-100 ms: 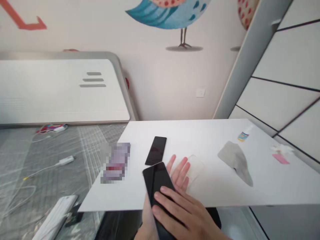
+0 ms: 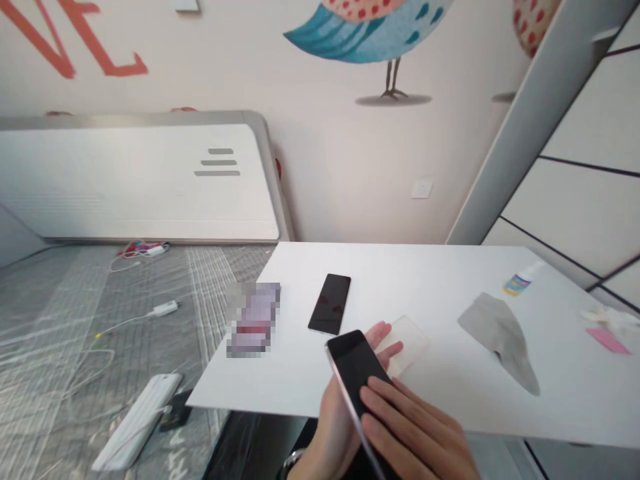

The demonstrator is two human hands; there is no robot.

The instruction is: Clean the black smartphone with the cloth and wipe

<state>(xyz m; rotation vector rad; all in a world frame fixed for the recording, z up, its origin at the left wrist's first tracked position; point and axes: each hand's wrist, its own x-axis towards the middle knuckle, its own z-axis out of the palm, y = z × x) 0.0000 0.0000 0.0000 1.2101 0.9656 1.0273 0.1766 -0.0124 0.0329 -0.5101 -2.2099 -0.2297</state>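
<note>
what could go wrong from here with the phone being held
The held phone might slip: the left hand is under it, the right hand lies on top, and its lower end seems to reach past the near edge of the table, so it could drop.

The left hand's fingertips overlap the clear thin item in this view, so they could nudge it, though contact is unclear.

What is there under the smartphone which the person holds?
The left hand is beneath the smartphone; its wrist and some fingers show. The palm and the smartphone's back are covered.
</note>
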